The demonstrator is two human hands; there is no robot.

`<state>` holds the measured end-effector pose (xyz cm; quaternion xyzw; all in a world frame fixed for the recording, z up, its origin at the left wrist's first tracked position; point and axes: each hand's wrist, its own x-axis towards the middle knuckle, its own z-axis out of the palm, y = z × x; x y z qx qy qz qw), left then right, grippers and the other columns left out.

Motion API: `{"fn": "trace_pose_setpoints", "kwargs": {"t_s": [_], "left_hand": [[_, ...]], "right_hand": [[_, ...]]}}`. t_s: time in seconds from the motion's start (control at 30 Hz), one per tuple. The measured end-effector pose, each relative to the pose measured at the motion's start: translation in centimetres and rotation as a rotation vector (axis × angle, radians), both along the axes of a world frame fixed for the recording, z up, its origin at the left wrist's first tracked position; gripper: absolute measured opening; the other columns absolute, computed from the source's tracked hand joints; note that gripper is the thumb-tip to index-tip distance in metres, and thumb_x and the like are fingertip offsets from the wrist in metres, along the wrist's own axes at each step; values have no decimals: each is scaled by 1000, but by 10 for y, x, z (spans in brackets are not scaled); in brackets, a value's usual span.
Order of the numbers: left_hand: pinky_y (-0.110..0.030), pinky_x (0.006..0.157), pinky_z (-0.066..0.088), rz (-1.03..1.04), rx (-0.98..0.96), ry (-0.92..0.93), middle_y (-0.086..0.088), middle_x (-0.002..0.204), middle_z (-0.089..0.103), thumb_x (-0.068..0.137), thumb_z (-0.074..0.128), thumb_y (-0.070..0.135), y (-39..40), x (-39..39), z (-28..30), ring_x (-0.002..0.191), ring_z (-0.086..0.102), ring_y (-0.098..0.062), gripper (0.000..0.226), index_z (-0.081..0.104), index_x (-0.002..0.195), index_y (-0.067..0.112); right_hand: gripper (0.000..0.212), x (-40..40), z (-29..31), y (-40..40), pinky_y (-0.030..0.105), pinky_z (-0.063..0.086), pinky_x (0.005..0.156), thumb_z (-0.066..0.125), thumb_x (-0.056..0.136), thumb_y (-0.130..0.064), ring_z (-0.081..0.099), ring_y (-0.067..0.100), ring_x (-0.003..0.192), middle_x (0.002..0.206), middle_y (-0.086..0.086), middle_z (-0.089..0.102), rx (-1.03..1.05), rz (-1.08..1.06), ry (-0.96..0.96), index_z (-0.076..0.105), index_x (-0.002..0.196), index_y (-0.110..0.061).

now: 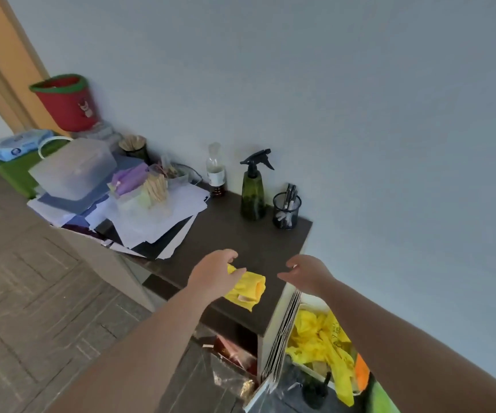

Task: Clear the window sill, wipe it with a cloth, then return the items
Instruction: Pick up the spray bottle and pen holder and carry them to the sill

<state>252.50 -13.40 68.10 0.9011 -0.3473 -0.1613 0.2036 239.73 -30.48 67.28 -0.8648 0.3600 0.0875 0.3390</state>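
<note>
Left hand (215, 274) grips yellow cloth (248, 289) on dark shelf top (240, 234); right hand (306, 271) empty, fingers relaxed. Spray bottle (253, 192) and pen cup (286, 210) sit behind. No sill visible; progress unclear.

spray bottle (253, 190) left of pen holder (286, 210)
</note>
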Motion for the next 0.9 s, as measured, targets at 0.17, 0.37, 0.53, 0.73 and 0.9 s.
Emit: {"fn": "trace_pose_setpoints", "kwargs": {"t_s": [0.17, 0.37, 0.53, 0.73, 0.9], "left_hand": [[-37, 108, 38, -117, -51, 77, 0, 147, 41, 83, 64, 46, -50, 109, -16, 133, 41, -18, 73, 33, 144, 20], [-40, 114, 29, -181, -87, 155, -1, 157, 19, 75, 71, 49, -107, 186, -32, 144, 22, -19, 97, 14, 149, 23], [-39, 114, 23, -197, -119, 199, -1, 159, 13, 68, 77, 49, -160, 223, -48, 145, 17, -18, 112, 6, 150, 21], [-37, 107, 34, -188, -198, 308, 6, 143, 42, 55, 84, 50, -204, 245, -72, 133, 39, -16, 106, 24, 140, 31], [-28, 96, 36, -105, -303, 405, 6, 128, 53, 61, 87, 32, -224, 250, -85, 123, 48, -16, 89, 37, 134, 26]], "right_hand": [[62, 78, -7, -36, 30, 44, 99, 63, 84, -49, 55, 23, 120, 129, 3, 60, -52, -150, 5, 50, 133, -14], [80, 123, -34, -69, 35, 48, 94, 68, 77, -55, 58, 26, 115, 132, 4, 56, -24, -414, -23, 38, 139, -16], [104, 151, -60, -96, 37, 42, 101, 74, 71, -54, 43, 28, 133, 147, 8, 42, 60, -586, -47, 18, 149, -15], [82, 171, -80, -123, 37, 48, 88, 85, 62, -41, 55, 29, 117, 126, 2, 55, 123, -693, -185, 34, 124, -22], [98, 182, -93, -137, 40, 50, 93, 85, 50, -48, 58, 20, 116, 127, -5, 59, 164, -728, -298, 35, 130, -21]]}}
